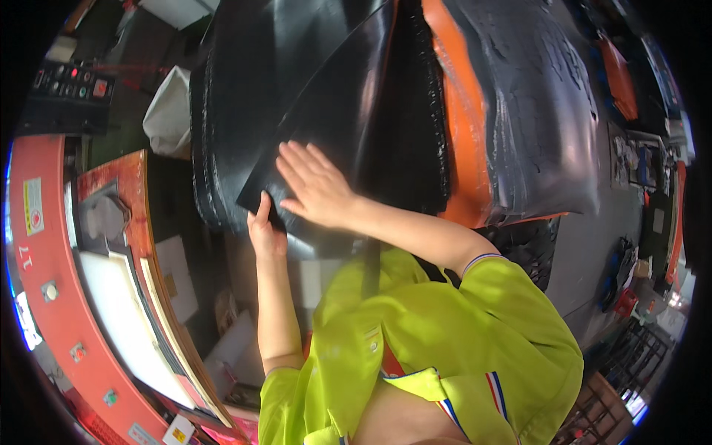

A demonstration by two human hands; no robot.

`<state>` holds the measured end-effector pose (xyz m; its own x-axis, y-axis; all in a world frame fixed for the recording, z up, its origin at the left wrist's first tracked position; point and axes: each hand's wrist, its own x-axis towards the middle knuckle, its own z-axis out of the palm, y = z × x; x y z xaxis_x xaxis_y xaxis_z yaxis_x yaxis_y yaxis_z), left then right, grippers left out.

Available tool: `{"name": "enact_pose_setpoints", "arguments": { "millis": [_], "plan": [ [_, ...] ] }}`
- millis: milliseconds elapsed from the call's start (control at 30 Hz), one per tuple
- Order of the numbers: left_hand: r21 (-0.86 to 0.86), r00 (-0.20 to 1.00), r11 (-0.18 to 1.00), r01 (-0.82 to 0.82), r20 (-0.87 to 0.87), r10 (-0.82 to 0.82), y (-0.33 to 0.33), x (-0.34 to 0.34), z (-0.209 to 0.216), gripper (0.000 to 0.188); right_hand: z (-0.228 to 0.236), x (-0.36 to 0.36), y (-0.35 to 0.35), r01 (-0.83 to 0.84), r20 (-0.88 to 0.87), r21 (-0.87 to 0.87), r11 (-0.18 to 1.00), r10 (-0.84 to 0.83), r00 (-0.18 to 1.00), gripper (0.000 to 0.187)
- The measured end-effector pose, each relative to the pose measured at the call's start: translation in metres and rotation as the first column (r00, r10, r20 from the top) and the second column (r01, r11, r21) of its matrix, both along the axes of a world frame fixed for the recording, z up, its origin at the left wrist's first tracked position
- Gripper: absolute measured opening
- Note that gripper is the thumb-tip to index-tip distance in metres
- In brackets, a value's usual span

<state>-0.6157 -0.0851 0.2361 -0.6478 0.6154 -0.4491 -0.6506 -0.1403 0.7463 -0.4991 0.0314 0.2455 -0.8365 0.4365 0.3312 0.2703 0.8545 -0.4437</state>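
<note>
A thick stack of glossy black rubber sheets lies in front of me, its top sheet folded or skewed across the ones below. At the near corner of that top sheet, my left hand pinches the edge between thumb and fingers. My right hand lies flat on the sheet just right of it, fingers stretched out and thumb apart. Nothing is held in the right hand. Under the left hand, the fingers are partly hidden by the sheet.
Right of the stack are an orange sheet and a dark grey, wrinkled pile. A red machine frame with buttons stands at the left, near a control panel. A white sack sits behind it.
</note>
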Motion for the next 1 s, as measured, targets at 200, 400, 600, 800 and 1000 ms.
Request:
{"name": "enact_pose_setpoints", "arguments": {
  "millis": [200, 400, 600, 800, 1000],
  "plan": [
    [-0.089, 0.991, 0.991, -0.101, 0.08, 0.108, -0.015, -0.002, -0.002, 0.036, 0.005, -0.012, -0.005, -0.111, 0.069, -0.019, 0.994, 0.112, 0.991, 0.075],
    [-0.074, 0.988, 0.985, -0.154, -0.004, 0.154, -0.028, 0.011, 0.007, 0.035, 0.005, -0.012, 0.03, 0.003, 0.061, 0.046, 0.999, -0.006, 0.998, 0.077],
    [0.071, 0.986, 0.99, 0.125, -0.119, -0.116, -0.039, 0.021, 0.012, 0.043, -0.002, 0.015, 0.067, 0.406, -0.115, -0.004, 0.914, -0.404, 0.908, 0.078],
    [-0.389, 0.859, 0.914, -0.112, -0.501, -0.108, -0.103, -0.047, -0.054, 0.059, 0.007, 0.144, 0.141, 0.073, -0.208, -0.949, 0.307, -0.782, 0.587, 0.061],
    [-0.86, 0.933, 0.503, 0.085, -0.108, -0.342, -0.152, -0.086, -0.104, 0.039, -0.012, 0.21, 0.154, 0.14, 0.424, -0.866, -0.48, -0.556, 0.715, 0.044]
  ]
}}
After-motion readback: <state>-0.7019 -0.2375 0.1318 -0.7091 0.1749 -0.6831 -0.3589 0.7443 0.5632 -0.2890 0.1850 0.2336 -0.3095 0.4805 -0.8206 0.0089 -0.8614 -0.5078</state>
